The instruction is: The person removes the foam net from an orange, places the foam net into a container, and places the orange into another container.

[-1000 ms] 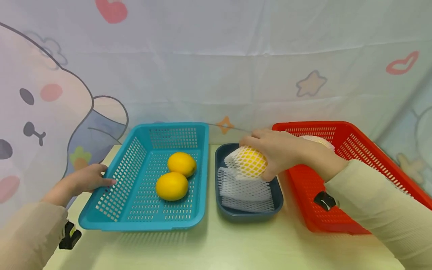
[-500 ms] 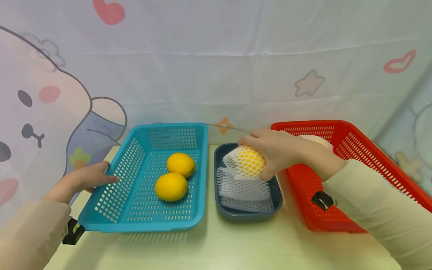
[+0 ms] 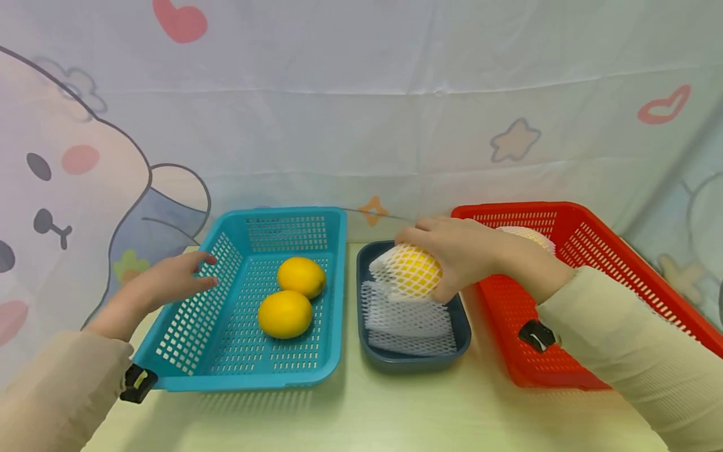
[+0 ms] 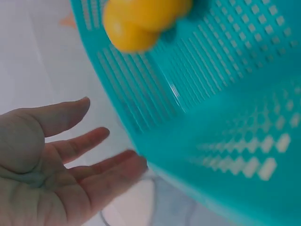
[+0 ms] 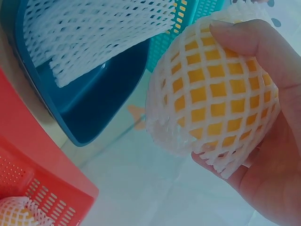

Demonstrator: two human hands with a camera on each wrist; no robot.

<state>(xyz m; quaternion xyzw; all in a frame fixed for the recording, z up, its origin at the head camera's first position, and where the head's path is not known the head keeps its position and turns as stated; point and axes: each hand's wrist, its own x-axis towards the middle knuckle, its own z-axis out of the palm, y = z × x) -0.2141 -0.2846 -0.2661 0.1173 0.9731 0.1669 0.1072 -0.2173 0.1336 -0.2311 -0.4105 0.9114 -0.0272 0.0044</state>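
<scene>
My right hand (image 3: 460,251) grips a yellow lemon sleeved in a white foam net (image 3: 414,271), held over the dark blue bin (image 3: 390,363). In the right wrist view, thumb and fingers curl round the netted lemon (image 5: 216,94), and the net covers most of it. Flat white foam nets (image 3: 409,317) lie in the bin beneath. My left hand (image 3: 169,281) hovers at the left rim of the turquoise basket (image 3: 237,381), its fingers spread and holding nothing. Two bare lemons (image 3: 285,314) rest side by side in that basket.
On the right stands a red basket (image 3: 522,370), with another foam-netted lemon (image 3: 528,236) inside, partly hidden behind my right forearm. The containers sit on a pale table (image 3: 361,414). A printed cloth (image 3: 339,94) hangs right behind them.
My left hand has let go of the turquoise basket's left rim and moved up and to the right. My right hand keeps hold of the netted lemon, almost unmoved.
</scene>
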